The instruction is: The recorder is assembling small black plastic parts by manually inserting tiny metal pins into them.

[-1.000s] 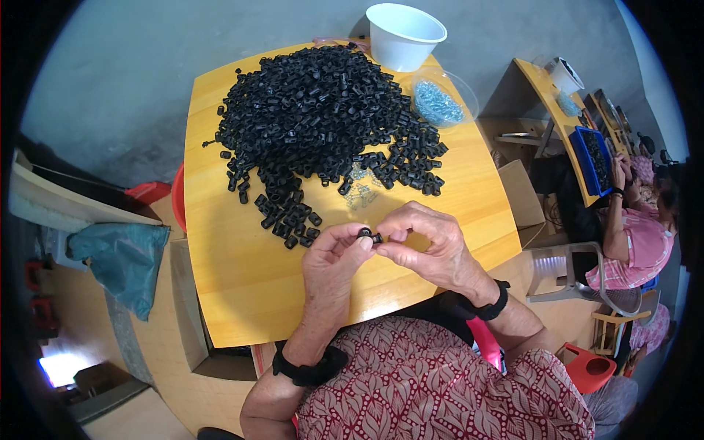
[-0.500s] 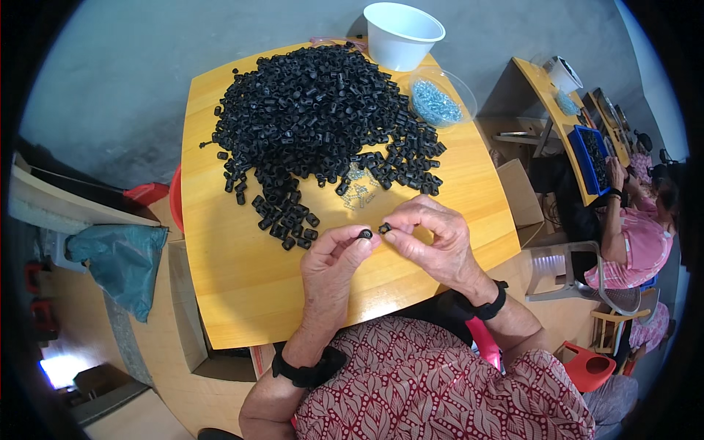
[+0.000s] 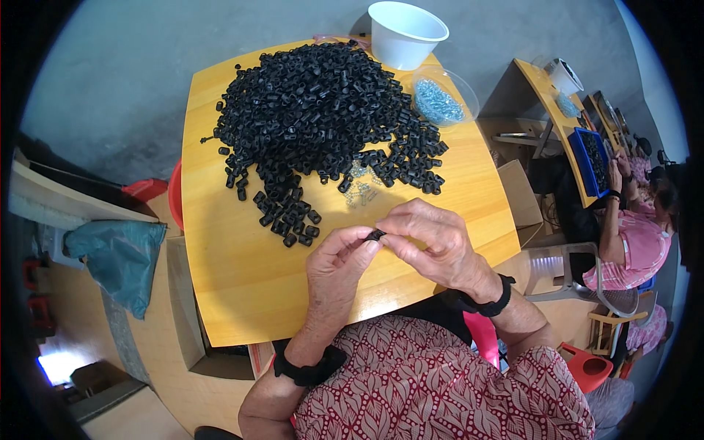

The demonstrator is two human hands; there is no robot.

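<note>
both our hands have closed back together since half a second ago, when they were a little apart with a small piece in each; now our left hand (image 3: 339, 262) and right hand (image 3: 433, 246) meet at the fingertips over the near part of the round-cornered yellow wooden table (image 3: 242, 279), pinching one small black plastic cylindrical part (image 3: 376, 235) between them. left thumb and forefinger grip its left end, right fingers clamp its right end, both grasps tight. just beyond our hands sits the big heap of matching black plastic parts (image 3: 315, 117), spread over the far half of the table. small scatter of tiny metal springs (image 3: 361, 189) lies on the wood between heap and hands. white plastic bowl (image 3: 406, 33) at the far edge, clear plastic tub of bluish metal bits (image 3: 440, 99) just right of the heap.
</note>
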